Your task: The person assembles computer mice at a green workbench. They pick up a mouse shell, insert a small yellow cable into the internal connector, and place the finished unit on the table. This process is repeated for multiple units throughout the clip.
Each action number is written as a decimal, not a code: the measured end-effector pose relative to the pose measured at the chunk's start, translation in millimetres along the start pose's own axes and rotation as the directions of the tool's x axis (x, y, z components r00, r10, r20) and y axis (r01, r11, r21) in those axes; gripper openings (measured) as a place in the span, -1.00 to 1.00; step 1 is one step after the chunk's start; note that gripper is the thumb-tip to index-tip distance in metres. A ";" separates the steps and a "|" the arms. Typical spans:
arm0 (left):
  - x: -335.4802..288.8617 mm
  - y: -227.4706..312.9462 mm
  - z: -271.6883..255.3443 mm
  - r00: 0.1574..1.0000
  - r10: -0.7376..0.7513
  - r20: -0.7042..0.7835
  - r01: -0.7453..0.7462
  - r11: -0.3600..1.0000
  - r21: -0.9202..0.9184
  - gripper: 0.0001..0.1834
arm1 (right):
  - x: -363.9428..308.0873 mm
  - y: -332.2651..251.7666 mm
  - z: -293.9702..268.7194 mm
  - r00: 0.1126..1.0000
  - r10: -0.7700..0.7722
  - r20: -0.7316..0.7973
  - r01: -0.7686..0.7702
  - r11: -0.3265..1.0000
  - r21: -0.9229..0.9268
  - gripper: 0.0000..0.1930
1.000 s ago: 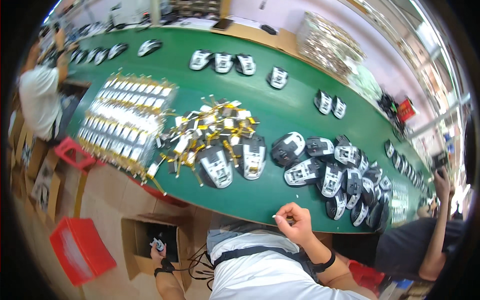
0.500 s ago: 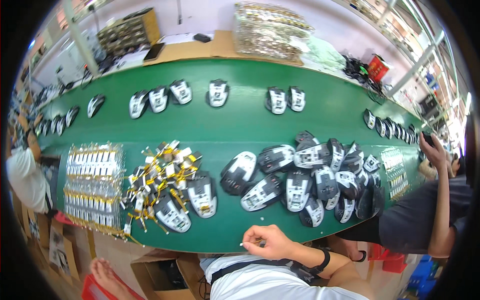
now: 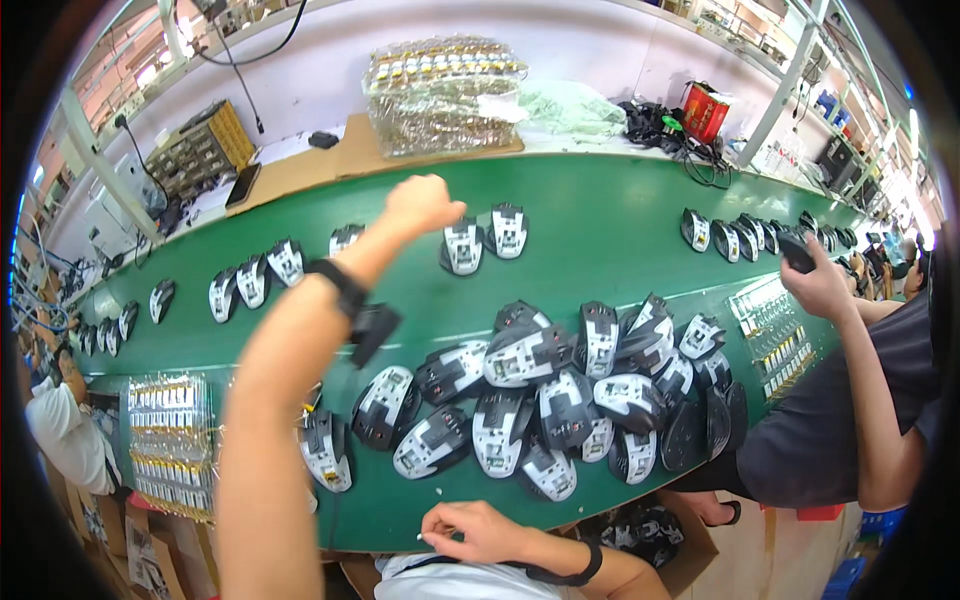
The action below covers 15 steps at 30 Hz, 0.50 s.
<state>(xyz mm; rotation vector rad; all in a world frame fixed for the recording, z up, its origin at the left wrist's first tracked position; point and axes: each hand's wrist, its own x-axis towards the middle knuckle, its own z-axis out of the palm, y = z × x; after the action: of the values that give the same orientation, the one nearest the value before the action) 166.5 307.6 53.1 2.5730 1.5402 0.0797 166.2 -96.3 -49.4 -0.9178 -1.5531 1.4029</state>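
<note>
My left arm stretches across the table, and my left hand is over the far side, fingers curled. Its fingertips come close above a white-and-black computer mouse shell; whether they hold anything is hidden. Close to the front edge, my right hand pinches a small white-tipped piece. Beyond it lies a heap of black-and-white mouse shells, several overlapping. One more mouse shell sits beside my left forearm, which covers most of the pile of small parts with yellow strips.
Clear trays of small white-and-yellow parts lie at the left; another tray is at the right. Mouse shells line the far green surface. A co-worker's hand holds a dark object at the right. Bagged parts stand behind.
My left arm has come in from the lower left and reached over the table. The view has shifted, so the table's things appear further left and lower. My right hand keeps its pinch.
</note>
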 end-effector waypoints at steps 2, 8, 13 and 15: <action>38.2 41.3 35.2 0.995 -0.070 -0.066 0.067 0.997 -0.046 -0.24 | -2.5 0.2 -0.8 1.000 -0.003 0.000 0.003 1.000 0.016 -0.86; 55.1 102.3 75.3 0.983 -0.148 0.109 0.153 0.987 -0.040 0.01 | -5.0 7.2 0.1 0.999 -0.040 -0.010 0.041 0.998 0.057 -0.85; 41.0 119.5 86.2 0.999 -0.022 -0.035 0.025 0.993 0.112 0.00 | 0.6 7.2 -1.7 0.999 -0.026 0.025 0.027 0.999 -0.030 -0.86; 31.6 119.9 76.3 0.988 0.091 -0.125 -0.092 0.996 -0.001 -0.03 | -1.5 3.2 0.7 1.000 -0.022 0.017 0.022 0.999 -0.023 -0.86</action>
<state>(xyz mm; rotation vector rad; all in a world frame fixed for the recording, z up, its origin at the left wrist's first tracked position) 295.1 272.5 -5.3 2.6795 1.4577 0.2599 166.1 -97.6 -52.7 -0.9019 -1.5905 1.3833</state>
